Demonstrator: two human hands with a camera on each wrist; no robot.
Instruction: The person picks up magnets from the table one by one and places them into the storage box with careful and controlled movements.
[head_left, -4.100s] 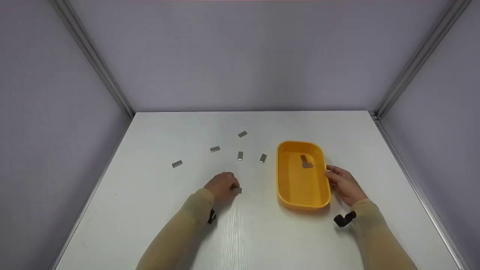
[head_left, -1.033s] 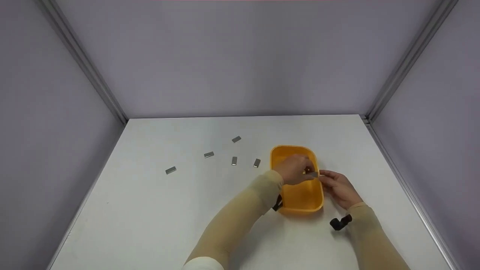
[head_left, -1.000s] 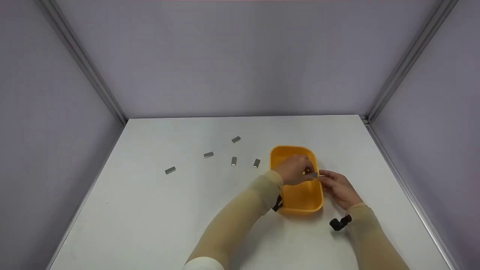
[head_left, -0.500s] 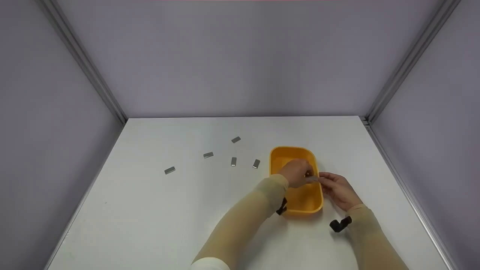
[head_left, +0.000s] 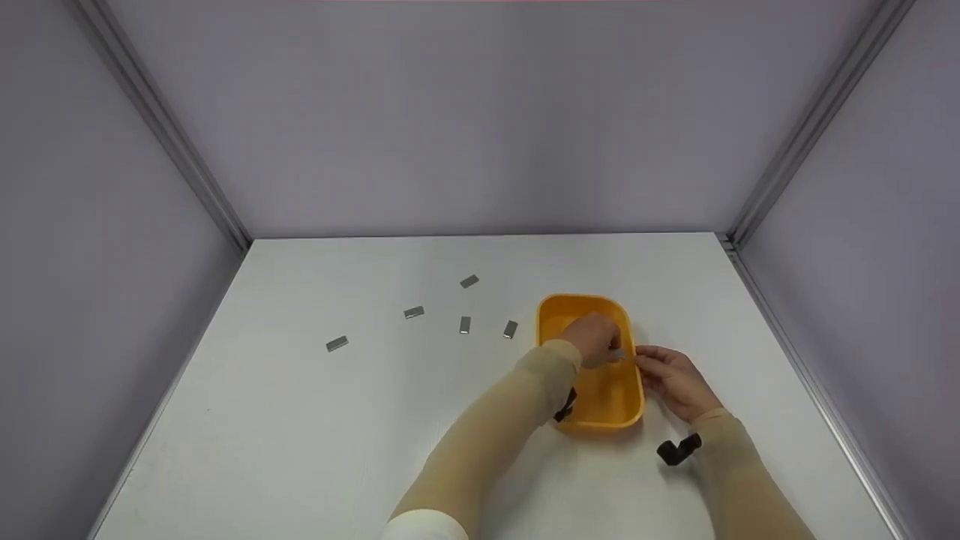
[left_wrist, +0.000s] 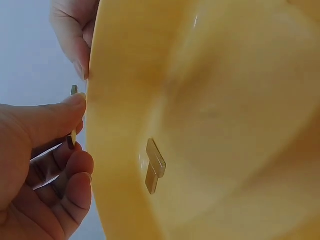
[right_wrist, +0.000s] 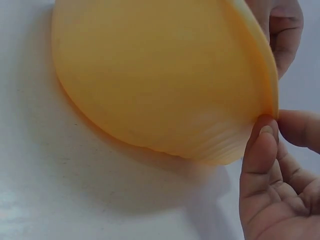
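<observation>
A yellow tray sits right of the table's middle. My left hand hovers over its right rim and pinches a thin grey metal plate between thumb and fingers. In the left wrist view the left hand is just outside the tray wall. Two metal plates lie crossed on the tray floor. My right hand grips the tray's right rim. In the right wrist view the right hand's thumb touches the rim.
Several grey metal plates lie on the white table left of the tray, the nearest a little off its left rim and the farthest out to the left. Grey walls enclose the table on three sides.
Since 4.1 s ago the left hand lifted a plate off the table and carried it right, over the tray. In the last second it has barely moved. The right hand stays on the rim.
</observation>
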